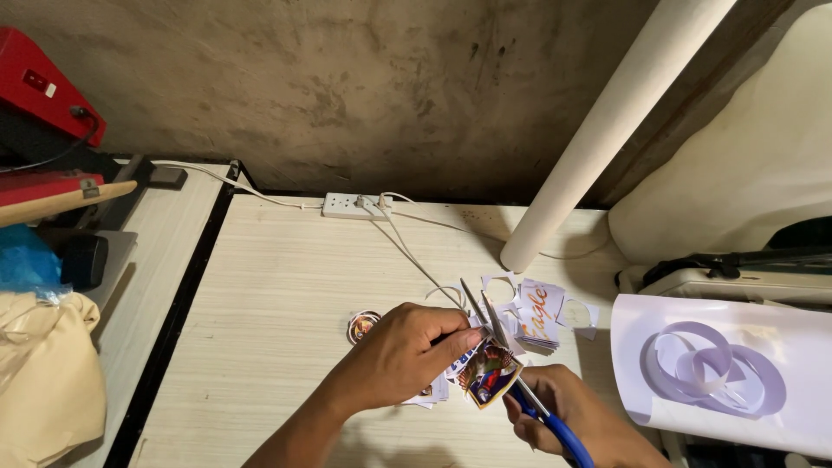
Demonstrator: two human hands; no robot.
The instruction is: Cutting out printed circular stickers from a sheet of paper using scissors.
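While a colourful printed cutout [490, 371] is pinched by the left hand [400, 354] just above the pale wooden table [286, 286], blue-handled scissors [520, 381] are gripped by the right hand [568, 412], blades parted against it.

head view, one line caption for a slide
Left hand holds a printed sticker while right hand cuts with blue-handled scissors.

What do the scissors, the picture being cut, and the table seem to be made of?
Scissors: shiny metal blades, blue handles that look like plastic. Printed picture: apparently thin glossy paper or card, since it bends and reflects light. Table: probably pale laminate with printed wood grain.
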